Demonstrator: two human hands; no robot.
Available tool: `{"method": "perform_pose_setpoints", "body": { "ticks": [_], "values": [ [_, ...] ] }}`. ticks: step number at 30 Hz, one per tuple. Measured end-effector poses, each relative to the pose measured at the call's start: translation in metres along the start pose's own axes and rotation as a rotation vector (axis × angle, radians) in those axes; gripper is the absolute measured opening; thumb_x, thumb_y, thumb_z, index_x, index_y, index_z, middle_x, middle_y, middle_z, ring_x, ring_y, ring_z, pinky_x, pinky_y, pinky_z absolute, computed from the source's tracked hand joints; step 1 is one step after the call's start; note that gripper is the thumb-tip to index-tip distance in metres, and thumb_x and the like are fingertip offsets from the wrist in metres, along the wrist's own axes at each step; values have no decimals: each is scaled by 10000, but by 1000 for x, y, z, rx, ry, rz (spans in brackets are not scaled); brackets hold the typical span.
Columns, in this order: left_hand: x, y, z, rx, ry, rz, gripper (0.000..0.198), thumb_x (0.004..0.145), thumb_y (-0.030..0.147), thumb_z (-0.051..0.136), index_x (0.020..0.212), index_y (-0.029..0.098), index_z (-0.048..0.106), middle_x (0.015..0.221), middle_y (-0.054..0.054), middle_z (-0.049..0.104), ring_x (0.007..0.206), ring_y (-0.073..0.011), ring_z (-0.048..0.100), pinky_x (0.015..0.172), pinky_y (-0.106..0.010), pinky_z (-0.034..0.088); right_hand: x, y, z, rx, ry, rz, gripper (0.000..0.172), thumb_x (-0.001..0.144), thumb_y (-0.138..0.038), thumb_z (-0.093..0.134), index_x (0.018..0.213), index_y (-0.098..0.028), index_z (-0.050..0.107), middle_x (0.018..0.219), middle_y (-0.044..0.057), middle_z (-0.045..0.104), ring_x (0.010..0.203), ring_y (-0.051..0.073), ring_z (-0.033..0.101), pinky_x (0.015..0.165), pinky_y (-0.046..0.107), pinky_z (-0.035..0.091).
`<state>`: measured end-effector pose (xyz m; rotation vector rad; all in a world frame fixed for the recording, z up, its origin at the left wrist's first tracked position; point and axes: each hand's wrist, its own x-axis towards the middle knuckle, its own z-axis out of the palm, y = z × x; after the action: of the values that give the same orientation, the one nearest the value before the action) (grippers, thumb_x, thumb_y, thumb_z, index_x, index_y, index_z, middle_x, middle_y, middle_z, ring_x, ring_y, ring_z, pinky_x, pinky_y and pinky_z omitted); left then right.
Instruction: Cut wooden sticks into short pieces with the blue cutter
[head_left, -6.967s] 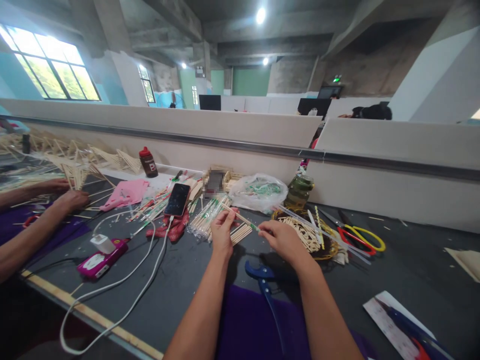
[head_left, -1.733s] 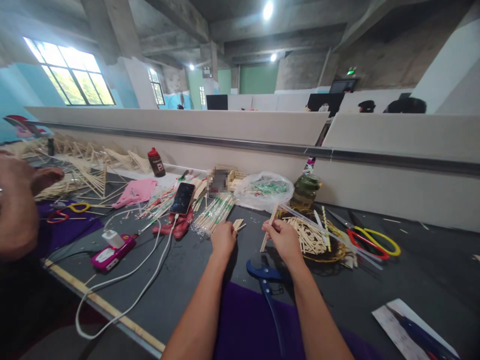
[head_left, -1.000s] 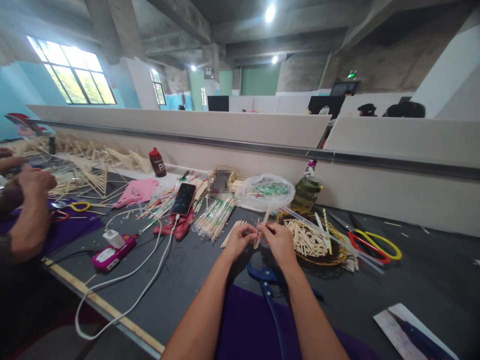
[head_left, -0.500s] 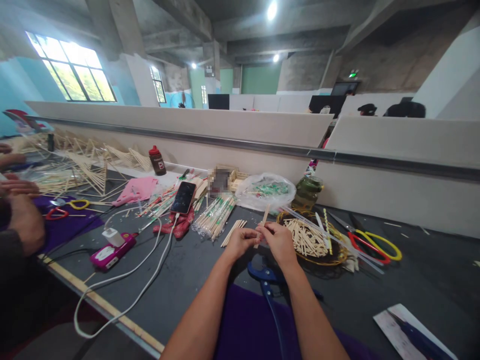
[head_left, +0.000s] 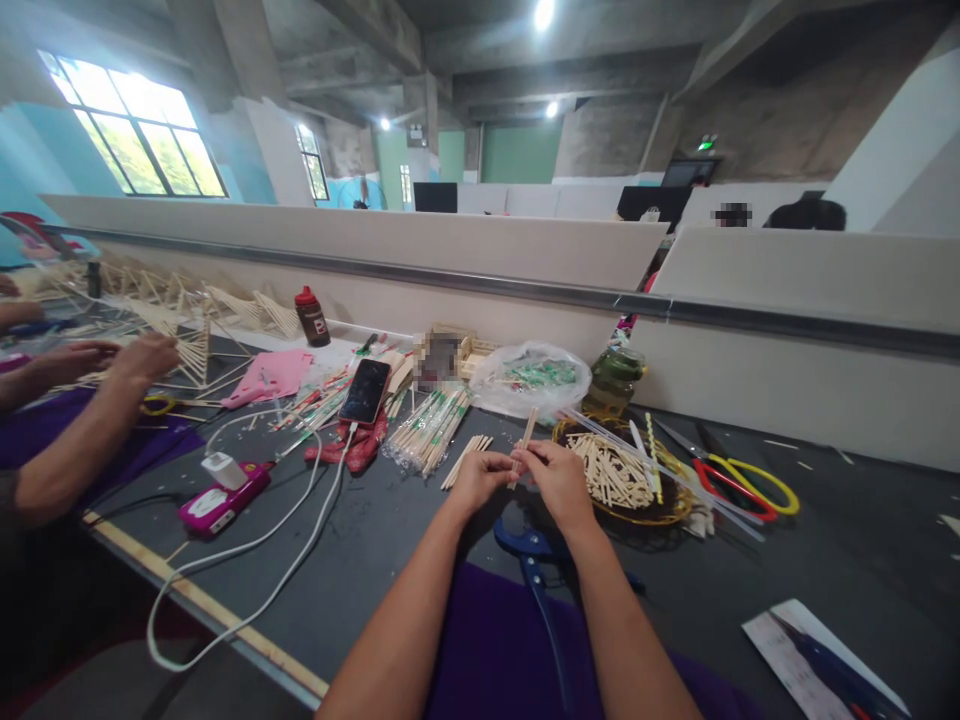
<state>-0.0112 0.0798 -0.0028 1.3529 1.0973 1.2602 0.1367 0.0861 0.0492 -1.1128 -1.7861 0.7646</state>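
Observation:
Pale wooden sticks (head_left: 529, 428) stand tilted between my two hands, their upper ends showing above the fingers. My left hand (head_left: 482, 481) is closed, pinching the sticks low down near their bottom ends. Thumb and fingers of my right hand (head_left: 556, 480) close on the same sticks from the other side. How many sticks I hold is hard to make out. Just below my hands lies a blue cutter (head_left: 531, 545) with long handles, partly under my right forearm. A loose row of sticks (head_left: 466, 462) rests beside my left hand. Short cut sticks (head_left: 609, 470) fill a round basket (head_left: 679, 515) on my right.
Wrapped chopsticks (head_left: 431, 432), a phone (head_left: 365, 391) on a white cable, and a plastic bag (head_left: 531, 380) lie beyond my hands. Scissors (head_left: 739, 485) are right of the basket. A purple power strip (head_left: 225, 498) sits left. Further left, a co-worker's hands (head_left: 142, 365) are near stick frames.
My hands stay nearly where they were, still holding the sticks. The co-worker's hands at the left have moved up and to the right, over the scissors there.

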Motion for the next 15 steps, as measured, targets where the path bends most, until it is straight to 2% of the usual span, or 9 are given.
{"method": "perform_pose_setpoints", "body": {
  "ticks": [5, 15],
  "values": [
    [-2, 1, 0, -10, 20, -11, 208, 587, 277, 754, 723, 119, 755, 680, -43, 710, 618, -154, 606, 627, -251, 443, 0, 0, 1, 22, 11, 20, 204, 797, -339, 581, 802, -213, 742, 781, 33, 717, 700, 192, 665, 611, 276, 513],
    [-3, 10, 2, 53, 55, 11, 176, 594, 245, 746, 735, 142, 763, 696, -34, 729, 637, -161, 622, 632, -246, 455, 1, 1, -1, 22, 29, 33, 208, 796, -343, 581, 744, -223, 743, 833, 41, 731, 733, 197, 676, 620, 282, 526]
  ]
}}
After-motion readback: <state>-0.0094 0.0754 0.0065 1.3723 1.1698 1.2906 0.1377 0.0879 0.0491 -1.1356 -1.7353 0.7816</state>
